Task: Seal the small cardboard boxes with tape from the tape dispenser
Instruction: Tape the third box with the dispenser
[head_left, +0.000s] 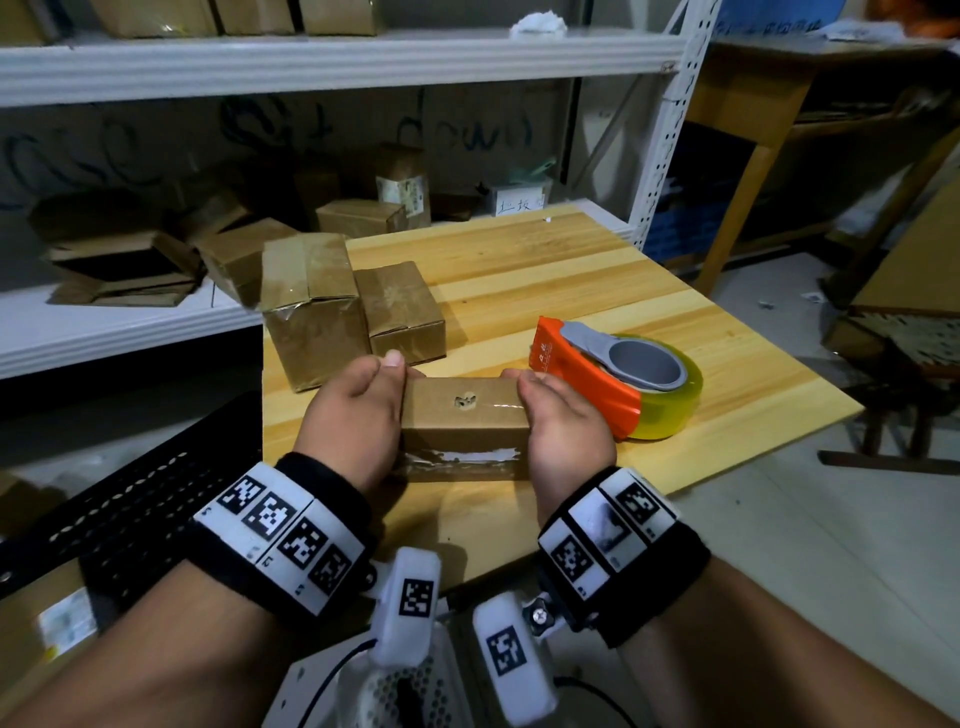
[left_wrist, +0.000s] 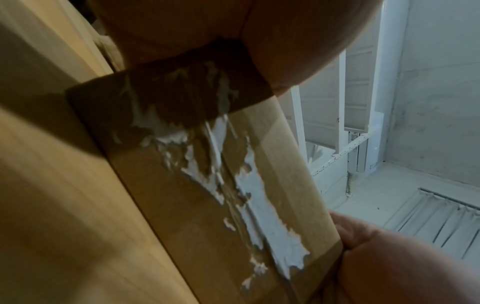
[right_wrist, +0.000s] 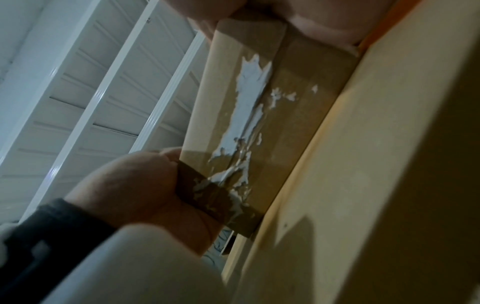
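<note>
Cardboard box (head_left: 465, 415), small, sits on wooden table (head_left: 545, 270) near its front edge, directly in front of me. L hand (head_left: 353, 415) grips box's left end: fingers curled over far side, thumb on near side. R hand (head_left: 561, 431) grips right end the same way. Box top has a small torn hole and a clear tape strip; near face carries torn white label residue (left_wrist: 259, 205), seen close up in both wrist views. Whether box touches the table or is lifted slightly: cannot tell.

Tape dispenser (head_left: 618, 379), orange body w/ grey handle and clear-yellow roll, lies on table just beside my R hand. Two more boxes (head_left: 358, 301) stand side by side behind the held one, toward table's back left. White shelf rack (head_left: 311, 62) behind table holds further cartons.
</note>
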